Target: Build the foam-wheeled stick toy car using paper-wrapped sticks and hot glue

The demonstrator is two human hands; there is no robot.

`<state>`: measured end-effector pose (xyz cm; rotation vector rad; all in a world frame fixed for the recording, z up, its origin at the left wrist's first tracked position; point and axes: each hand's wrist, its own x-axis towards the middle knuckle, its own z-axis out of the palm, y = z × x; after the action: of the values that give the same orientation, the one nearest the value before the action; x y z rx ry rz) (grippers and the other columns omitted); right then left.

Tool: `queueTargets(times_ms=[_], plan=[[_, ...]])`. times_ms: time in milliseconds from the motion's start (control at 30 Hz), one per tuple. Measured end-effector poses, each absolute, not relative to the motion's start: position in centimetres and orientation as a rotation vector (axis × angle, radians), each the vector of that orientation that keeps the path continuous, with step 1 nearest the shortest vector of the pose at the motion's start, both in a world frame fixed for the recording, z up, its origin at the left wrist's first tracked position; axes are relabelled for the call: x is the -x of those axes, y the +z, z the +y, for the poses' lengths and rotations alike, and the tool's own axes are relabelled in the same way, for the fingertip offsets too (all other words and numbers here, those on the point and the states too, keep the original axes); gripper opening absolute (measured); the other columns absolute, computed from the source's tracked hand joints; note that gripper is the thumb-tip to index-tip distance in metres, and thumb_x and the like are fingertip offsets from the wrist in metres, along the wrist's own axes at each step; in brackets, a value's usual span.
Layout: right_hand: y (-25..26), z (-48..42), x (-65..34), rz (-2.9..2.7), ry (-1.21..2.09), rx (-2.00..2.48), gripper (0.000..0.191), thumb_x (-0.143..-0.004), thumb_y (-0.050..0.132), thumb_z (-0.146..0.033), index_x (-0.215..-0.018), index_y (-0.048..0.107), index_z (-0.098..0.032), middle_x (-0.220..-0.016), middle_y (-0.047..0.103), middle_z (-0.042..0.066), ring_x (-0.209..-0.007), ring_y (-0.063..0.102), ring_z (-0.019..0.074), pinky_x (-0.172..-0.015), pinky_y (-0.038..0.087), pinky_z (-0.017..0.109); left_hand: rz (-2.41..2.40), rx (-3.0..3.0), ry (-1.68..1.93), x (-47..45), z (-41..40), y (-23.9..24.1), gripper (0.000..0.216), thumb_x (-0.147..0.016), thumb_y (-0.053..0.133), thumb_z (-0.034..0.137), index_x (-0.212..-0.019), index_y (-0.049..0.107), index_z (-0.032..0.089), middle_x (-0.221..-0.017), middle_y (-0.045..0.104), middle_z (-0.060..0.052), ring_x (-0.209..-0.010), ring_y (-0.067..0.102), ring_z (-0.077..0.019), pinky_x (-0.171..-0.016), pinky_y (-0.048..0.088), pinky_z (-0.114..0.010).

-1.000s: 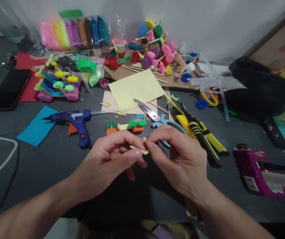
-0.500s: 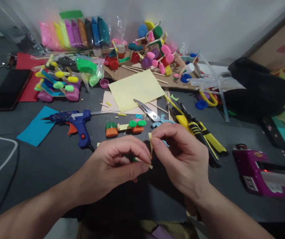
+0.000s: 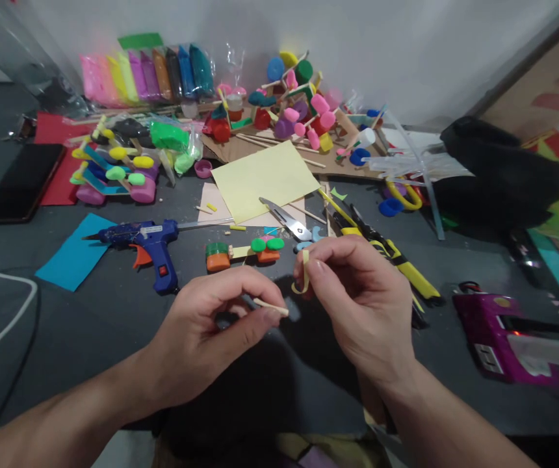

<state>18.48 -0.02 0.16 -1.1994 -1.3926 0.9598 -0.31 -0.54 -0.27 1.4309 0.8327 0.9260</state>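
Two bare hands work nearest, above the dark tabletop (image 3: 104,331). The left hand (image 3: 225,335) has a pinching grip, thumb and forefinger closed on one short wooden stick (image 3: 270,307). The right hand (image 3: 362,299) likewise pinches one narrow yellow strip (image 3: 305,270), its lower end curling free. Stick and strip are held just beside each other, apart, and the fingers cover part of each.

Just beyond is one small assembly (image 3: 218,257) with two green ovals (image 3: 274,243) at its right end. To the left lies one blue glue gun (image 3: 162,247), its nozzle over one blue paper piece (image 3: 72,257); to the right, one purple device (image 3: 489,305). The right hand blocks the handles of one pair of scissors (image 3: 294,224) and part of some yellow-and-black tools (image 3: 418,279), so the tools cannot be counted.

Farther off, one yellow sheet (image 3: 264,175) overlaps one pale pink sheet (image 3: 211,195), with one dark phone (image 3: 21,182) far left. Behind them sit a jumble of coloured models (image 3: 319,104), one black bag (image 3: 498,169) and a row of coloured packets (image 3: 153,75). The glue gun's white label is too small to read.
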Motion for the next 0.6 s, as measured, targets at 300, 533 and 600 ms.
queueTargets(times_ms=[300, 533, 600], plan=[[-0.4, 0.5, -19.0, -1.845, 0.707, 1.211, 0.014, -0.091, 0.064, -0.007, -0.092, 0.064, -0.021, -0.081, 0.070, -0.003, -0.070, 0.065, 0.0104, -0.067, 0.049, 0.021, 0.933, -1.315, 0.932, 0.3, -0.4, 0.0, 0.015, -0.097, 0.063, 0.015, -0.095, 0.074, 0.025, -0.075, 0.074, 0.006, -0.065, 0.068, -0.0052, -0.065, 0.056, -0.011], [-0.7, 1.7, -20.1, -2.366, 0.473, 1.312, 0.017, -0.099, 0.054, -0.013, -0.092, 0.070, -0.016, -0.087, 0.071, 0.007, -0.075, 0.067, 0.0204, -0.064, 0.046, 0.030, 1.031, -1.477, 0.959, 0.0, -0.5, -0.3, 0.013, -0.095, 0.064, 0.014, -0.099, 0.074, 0.022, -0.080, 0.079, 0.002, -0.066, 0.072, -0.0087, -0.064, 0.059, -0.015], [-0.6, 1.9, -20.2, -2.294, 0.475, 1.299, 0.017, -0.100, 0.055, -0.017, -0.094, 0.070, -0.018, -0.092, 0.071, 0.008, -0.080, 0.068, 0.0208, -0.068, 0.048, 0.031, 0.988, -1.655, 1.025, 0.0, -0.5, -0.2, 0.012, -0.095, 0.064, 0.012, -0.099, 0.073, 0.019, -0.085, 0.081, -0.001, -0.070, 0.075, -0.0114, -0.067, 0.061, -0.018]])
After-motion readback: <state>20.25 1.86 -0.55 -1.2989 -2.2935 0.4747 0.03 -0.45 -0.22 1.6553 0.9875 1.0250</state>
